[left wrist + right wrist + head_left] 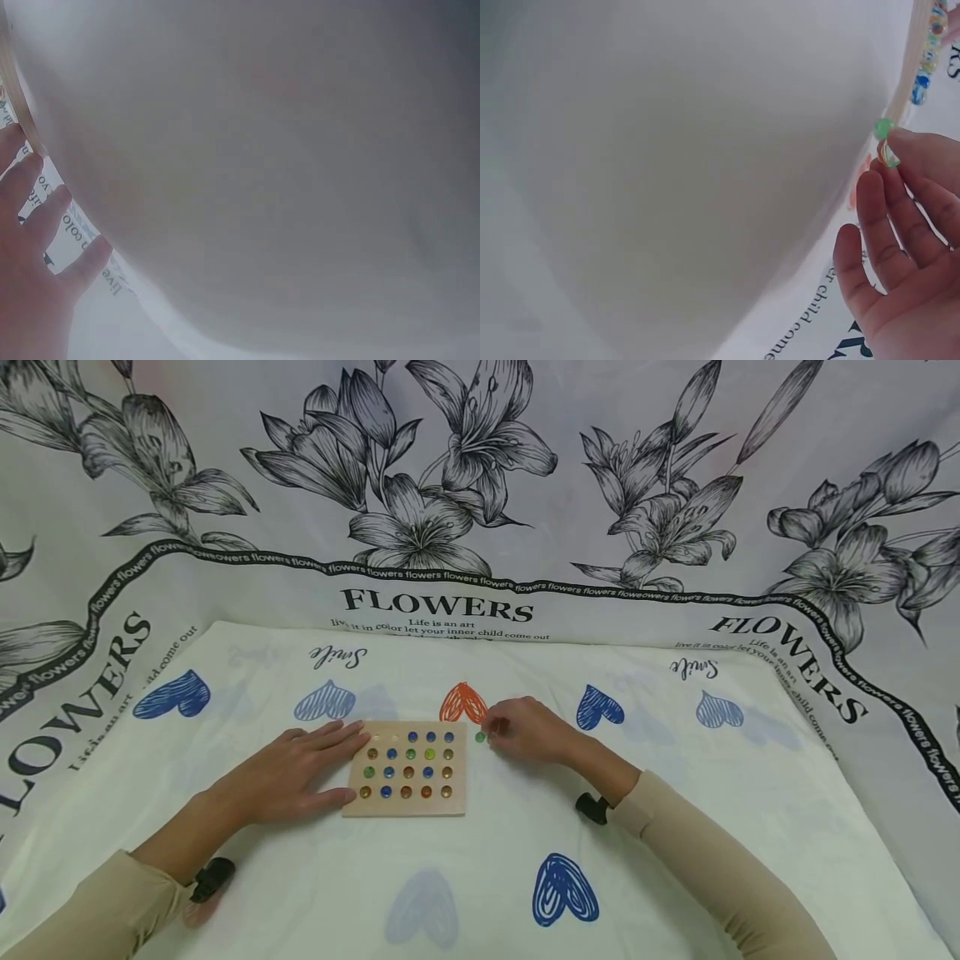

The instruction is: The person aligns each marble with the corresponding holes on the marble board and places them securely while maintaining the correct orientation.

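A light wooden board (405,808) with rows of round hollows lies on the cloth. Blue, green, amber and yellow-green marbles fill most hollows; two at its far left corner hold none. My left hand (300,772) rests along the board's left edge, fingers stretched over the far corner and thumb touching the near left side. To the right of the board, my right hand (532,731) pinches a clear marble (889,154) with a coloured swirl between thumb and fingertips. A loose green marble (480,737) sits on the cloth between board and right hand, right by the thumb tip.
The white cloth (645,860) printed with blue and red hearts covers the table. Behind it hangs a flower-printed fabric (555,527) with black lettering. Dark wrist-worn devices (592,808) sit under both forearms, close over the cloth.
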{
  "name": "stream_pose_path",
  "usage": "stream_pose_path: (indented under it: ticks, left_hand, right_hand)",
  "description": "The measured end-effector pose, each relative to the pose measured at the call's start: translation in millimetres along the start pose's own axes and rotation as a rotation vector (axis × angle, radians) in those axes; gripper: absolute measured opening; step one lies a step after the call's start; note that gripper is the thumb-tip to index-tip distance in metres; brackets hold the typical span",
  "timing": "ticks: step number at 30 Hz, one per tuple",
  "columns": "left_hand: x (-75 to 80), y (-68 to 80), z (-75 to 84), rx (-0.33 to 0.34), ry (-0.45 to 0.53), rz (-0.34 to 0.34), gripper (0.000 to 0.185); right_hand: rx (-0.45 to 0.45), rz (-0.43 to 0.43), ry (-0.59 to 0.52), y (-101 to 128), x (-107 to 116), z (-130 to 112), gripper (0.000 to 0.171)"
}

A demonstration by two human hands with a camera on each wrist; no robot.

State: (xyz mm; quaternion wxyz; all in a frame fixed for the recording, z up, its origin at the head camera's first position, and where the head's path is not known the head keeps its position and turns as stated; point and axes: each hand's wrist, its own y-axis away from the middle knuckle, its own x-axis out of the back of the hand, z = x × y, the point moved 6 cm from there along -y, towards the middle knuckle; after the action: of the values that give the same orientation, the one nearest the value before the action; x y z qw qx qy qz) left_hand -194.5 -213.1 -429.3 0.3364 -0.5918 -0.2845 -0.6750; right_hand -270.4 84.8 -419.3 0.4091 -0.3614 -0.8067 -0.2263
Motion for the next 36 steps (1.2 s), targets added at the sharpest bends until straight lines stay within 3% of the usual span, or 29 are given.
stream_pose_path:
  ticks: [15,26,36]
  left_hand:
    - [0.9,-0.4,1.4,-0.003,0.009,-0.001,0.077]
    - [1.4,-0.7,0.8,0.006,0.012,-0.008,0.077]
    - [0.4,-0.2,-0.8,0.015,0.014,-0.013,0.078]
  right_hand:
    - [0.084,0.012,0.022,-12.7,5.1,-21.2,0.017]
    - [0.17,0.013,0.038,-36.0,0.4,-47.3,0.014]
    - [0.15,-0.024,0.027,-56.8,-18.9,-73.7,0.018]
